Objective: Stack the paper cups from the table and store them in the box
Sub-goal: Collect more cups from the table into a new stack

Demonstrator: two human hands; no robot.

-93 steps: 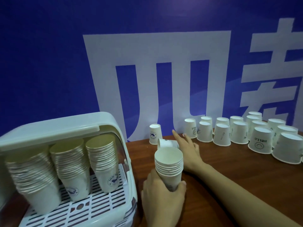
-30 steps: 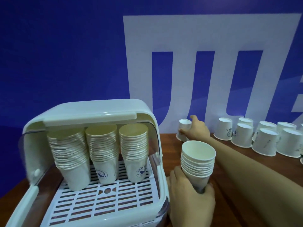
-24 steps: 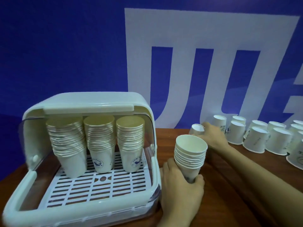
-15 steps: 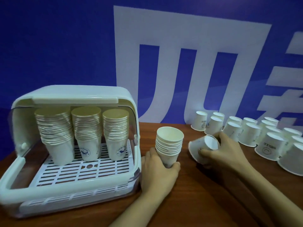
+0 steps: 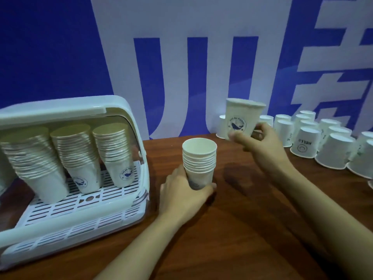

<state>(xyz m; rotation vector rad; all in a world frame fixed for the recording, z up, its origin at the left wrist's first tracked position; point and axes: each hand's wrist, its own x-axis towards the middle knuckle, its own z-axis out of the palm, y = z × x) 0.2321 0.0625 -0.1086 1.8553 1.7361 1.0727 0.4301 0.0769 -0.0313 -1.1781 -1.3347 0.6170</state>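
- Left hand (image 5: 184,196), fingers wrapped around the base of an upright stack of paper cups (image 5: 199,162) on the table (image 5: 242,229).
- Right hand (image 5: 260,142) pinches a lifted single cup (image 5: 241,118) with a whale logo, small lettering unreadable.
- Beyond those fingers, upturned cups; one (image 5: 305,141) reads "HELLO" inverted.
- Left of the fingers, an open box (image 5: 60,110) holding stacks.

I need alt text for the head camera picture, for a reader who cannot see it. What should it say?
A person's right hand holds one upright paper cup above a wooden table, while the left hand steadies a short stack of cups. To the left, an open white box holds tall cup stacks; upside-down cups stand at right.
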